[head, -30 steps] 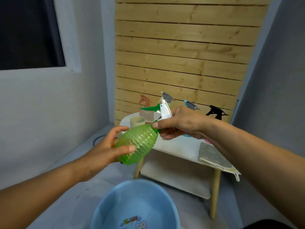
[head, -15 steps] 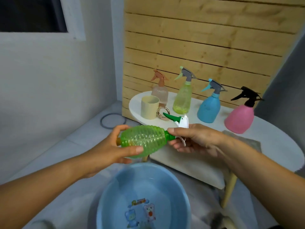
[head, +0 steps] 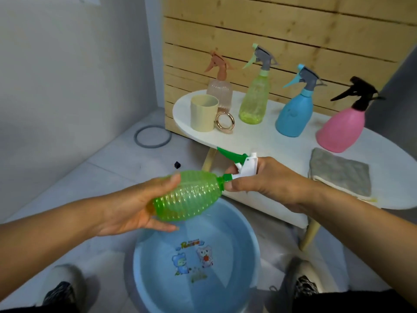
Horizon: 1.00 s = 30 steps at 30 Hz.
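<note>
The green spray bottle lay almost on its side in the air, above the blue plastic basin on the floor and just in front of the white bench. The left hand held its ribbed body, thumb over the top and fingers curled beneath near the base. The right hand was closed around the white trigger head, its fingertips at the green collar where head meets neck.

The body was thin, translucent plastic, and no liquid line could be made out in it, so it probably weighed little. A wall like that would likely give under a hard squeeze, so a broad wrap around the widest ribs looked better than a pinch. The ridges offered the fingers some purchase. If water was involved, the smooth base would be the slippery part.

The head was the stiff piece, but its long green nozzle and trigger looked slender enough to snap if used as a lever. For unscrewing, the collar was the place to grip, with the body held from turning by the other hand. Working over the basin meant that anything that spilled would probably land inside it.

On the bench behind stood a peach spray bottle, a yellow-green one, a blue one and a pink one, all upright, with a cream cup and a folded grey cloth.
</note>
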Each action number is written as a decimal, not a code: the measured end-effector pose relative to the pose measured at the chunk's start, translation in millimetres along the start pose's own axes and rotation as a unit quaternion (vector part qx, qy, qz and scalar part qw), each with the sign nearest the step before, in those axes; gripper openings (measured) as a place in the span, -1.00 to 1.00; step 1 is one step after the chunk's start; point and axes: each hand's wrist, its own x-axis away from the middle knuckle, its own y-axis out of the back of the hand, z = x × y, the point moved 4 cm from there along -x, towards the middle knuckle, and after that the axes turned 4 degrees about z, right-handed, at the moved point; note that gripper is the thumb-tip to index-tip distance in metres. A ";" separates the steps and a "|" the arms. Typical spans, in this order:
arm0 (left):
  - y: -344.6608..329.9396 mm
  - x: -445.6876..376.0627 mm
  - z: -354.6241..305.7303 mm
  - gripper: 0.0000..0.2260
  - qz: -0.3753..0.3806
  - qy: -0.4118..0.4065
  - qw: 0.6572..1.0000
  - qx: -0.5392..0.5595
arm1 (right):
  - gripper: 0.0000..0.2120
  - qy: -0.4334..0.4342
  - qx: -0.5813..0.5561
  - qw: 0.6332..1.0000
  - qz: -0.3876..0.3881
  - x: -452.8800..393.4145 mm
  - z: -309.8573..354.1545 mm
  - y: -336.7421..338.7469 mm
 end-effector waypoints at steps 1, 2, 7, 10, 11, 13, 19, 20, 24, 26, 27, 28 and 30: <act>2.1 -1.0 -1.2 -0.07 0.003 -0.015 1.000 -0.005 | -0.83 -0.012 -0.010 1.000 -0.005 -1.5 -2.0 -0.9; 3.8 -1.2 -3.3 0.04 -0.015 -0.030 0.999 -0.018 | -0.80 -0.025 -0.020 0.999 -0.011 -2.1 -2.8 -1.8; 0.7 -2.5 -14.6 -0.12 -0.098 -0.086 0.975 -0.181 | -0.60 -0.092 -0.057 0.994 -0.023 -3.5 -9.8 -2.4; 4.5 -5.5 -14.4 -0.20 -0.094 -0.092 0.973 -0.192 | -0.60 -0.089 -0.043 0.995 -0.016 -2.3 -7.1 3.3; 5.2 -5.4 -13.2 -0.18 -0.073 -0.084 0.978 -0.178 | -0.62 -0.071 -0.032 0.997 -0.011 -1.9 -4.5 6.6; 4.6 -5.0 -11.3 -0.19 -0.015 -0.062 0.987 -0.147 | -0.68 -0.028 -0.011 1.000 -0.003 0.5 2.7 15.8; 18.3 -8.7 -6.3 -0.31 0.040 -0.041 0.998 -0.011 | -0.65 0.030 0.025 0.999 -0.031 5.1 17.3 52.6; 18.1 -7.6 -6.6 -0.32 0.047 -0.036 0.998 -0.003 | -0.63 0.032 0.016 0.998 -0.042 5.0 18.2 58.3; 16.1 -3.9 -4.4 -0.45 0.056 -0.024 0.998 -0.020 | -0.60 0.019 -0.057 0.991 -0.118 2.5 14.3 83.2; 17.8 -7.0 -1.6 -0.30 0.029 -0.022 0.999 -0.019 | -0.60 0.008 -0.083 0.985 -0.149 1.8 11.7 97.6; 18.6 -9.2 0.0 -0.22 0.012 -0.025 0.999 -0.022 | -0.60 0.000 -0.087 0.983 -0.163 0.8 9.4 103.2; 17.3 -10.8 -0.3 -0.18 -0.003 -0.031 0.999 -0.030 | -0.60 -0.010 -0.089 0.979 -0.182 -0.5 6.0 109.7; 12.7 -14.5 -1.4 -0.17 -0.024 -0.044 0.997 -0.050 | -0.62 -0.035 -0.093 0.966 -0.237 -4.7 -5.8 122.4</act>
